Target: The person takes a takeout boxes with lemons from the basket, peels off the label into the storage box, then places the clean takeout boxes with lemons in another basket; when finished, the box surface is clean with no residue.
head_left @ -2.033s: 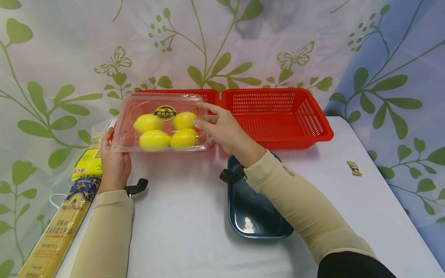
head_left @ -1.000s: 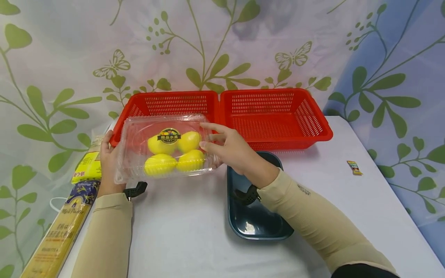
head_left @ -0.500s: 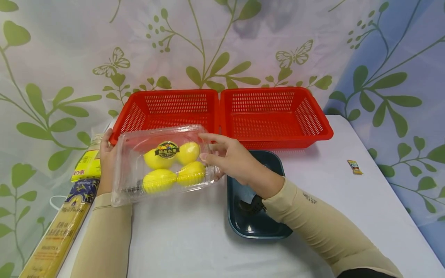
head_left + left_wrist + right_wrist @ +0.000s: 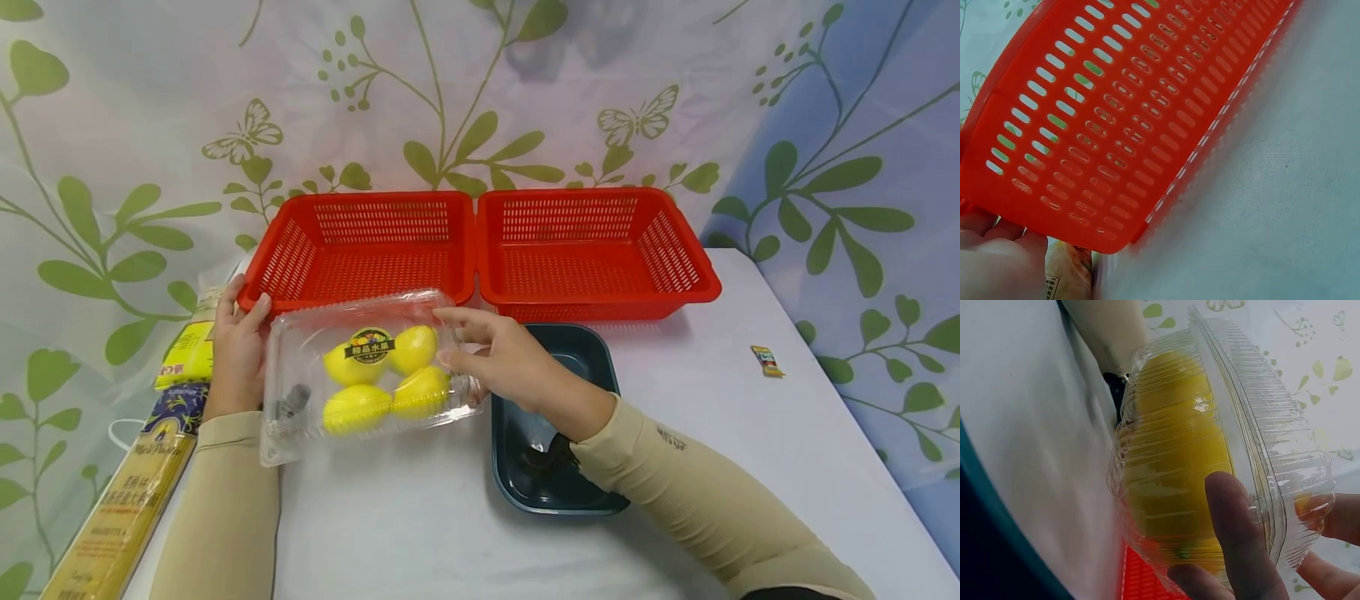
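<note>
In the head view my right hand (image 4: 517, 362) grips the right end of a clear plastic box (image 4: 300, 346), which is tilted above the white table. Several yellow lemons (image 4: 356, 407) show inside it under a round black label (image 4: 369, 346). In the right wrist view fingers and thumb press both sides of the box (image 4: 1260, 469). My left hand (image 4: 238, 358) is at the front left corner of the left red basket (image 4: 375, 265), its thumb and fingers around that corner; the left wrist view shows fingers (image 4: 1004, 244) at the basket's corner (image 4: 1085, 206), tips partly hidden.
A second red basket (image 4: 592, 267) stands beside the first. The dark blue tray (image 4: 555, 492) lies partly under my right wrist. A yellow packet (image 4: 187, 354) and a long pasta pack (image 4: 123, 500) lie on the left; a small wrapped snack (image 4: 767, 361) is at the right.
The box has come forward with my right hand, from over the left basket to just in front of it. My left hand has stayed near the basket's corner; its thumb now shows.
</note>
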Available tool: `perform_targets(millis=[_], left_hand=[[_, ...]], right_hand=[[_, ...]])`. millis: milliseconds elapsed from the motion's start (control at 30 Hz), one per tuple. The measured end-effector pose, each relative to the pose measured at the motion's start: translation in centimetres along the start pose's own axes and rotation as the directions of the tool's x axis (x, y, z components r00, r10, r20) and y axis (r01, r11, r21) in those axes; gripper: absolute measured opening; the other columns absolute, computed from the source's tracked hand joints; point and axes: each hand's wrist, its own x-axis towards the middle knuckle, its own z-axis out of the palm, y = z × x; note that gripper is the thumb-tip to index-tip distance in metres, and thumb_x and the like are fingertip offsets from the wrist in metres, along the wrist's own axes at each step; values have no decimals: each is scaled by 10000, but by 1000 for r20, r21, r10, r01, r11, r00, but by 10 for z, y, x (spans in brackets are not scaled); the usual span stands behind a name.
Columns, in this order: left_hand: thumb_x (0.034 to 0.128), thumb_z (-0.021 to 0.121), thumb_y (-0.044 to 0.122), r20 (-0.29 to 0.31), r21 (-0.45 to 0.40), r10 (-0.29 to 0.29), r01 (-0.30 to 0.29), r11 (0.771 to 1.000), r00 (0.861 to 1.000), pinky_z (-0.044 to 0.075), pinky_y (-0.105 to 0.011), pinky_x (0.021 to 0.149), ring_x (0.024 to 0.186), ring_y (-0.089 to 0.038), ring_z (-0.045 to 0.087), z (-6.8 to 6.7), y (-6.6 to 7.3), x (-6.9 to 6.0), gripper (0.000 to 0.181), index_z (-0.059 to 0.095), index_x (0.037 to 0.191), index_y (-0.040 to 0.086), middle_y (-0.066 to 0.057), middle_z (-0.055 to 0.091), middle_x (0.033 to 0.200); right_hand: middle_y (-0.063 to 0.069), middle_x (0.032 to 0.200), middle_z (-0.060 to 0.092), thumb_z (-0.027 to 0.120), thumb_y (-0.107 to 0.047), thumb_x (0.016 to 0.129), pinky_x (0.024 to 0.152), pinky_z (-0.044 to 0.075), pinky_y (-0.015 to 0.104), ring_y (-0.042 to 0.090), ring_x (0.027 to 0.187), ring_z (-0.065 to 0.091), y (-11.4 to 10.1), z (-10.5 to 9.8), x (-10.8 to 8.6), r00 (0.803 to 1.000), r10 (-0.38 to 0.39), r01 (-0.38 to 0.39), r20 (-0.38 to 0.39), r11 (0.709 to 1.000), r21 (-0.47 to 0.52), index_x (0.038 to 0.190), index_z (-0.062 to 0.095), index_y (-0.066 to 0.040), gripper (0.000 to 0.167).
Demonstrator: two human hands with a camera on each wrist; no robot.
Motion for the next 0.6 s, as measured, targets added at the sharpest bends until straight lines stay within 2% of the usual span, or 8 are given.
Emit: perform_targets(millis=[167,267,600], left_hand=[[969,714,24,46,-101,51,-46,994,998,439,-304,1089,1542,-250,297,-5,-5,4,758,375,1616,224,-62,279,1694],[969,701,-10,56,-150,62,-53,987,996,386,-333,1138,1543,-238,294,-8,-7,6,747,389,1610,210,-56,303,1679],[968,683,-56,56,-206,79,-66,976,995,347,-331,1156,1544,-223,290,-6,-9,9,723,411,1594,183,-56,324,1661]], right_hand=[[75,1418,583,803,-209,959,670,637,428,283,1056,687,5,1,-3,1000,3,-3,1,999,-38,1499,606,-329,587],[105,1427,579,799,-199,964,666,637,427,268,1026,706,7,2,-5,1000,-6,6,13,999,-42,1511,594,-304,593],[155,1460,556,792,-176,971,668,637,442,250,964,736,13,3,-10,998,8,-6,65,999,-42,1533,569,-282,614]])
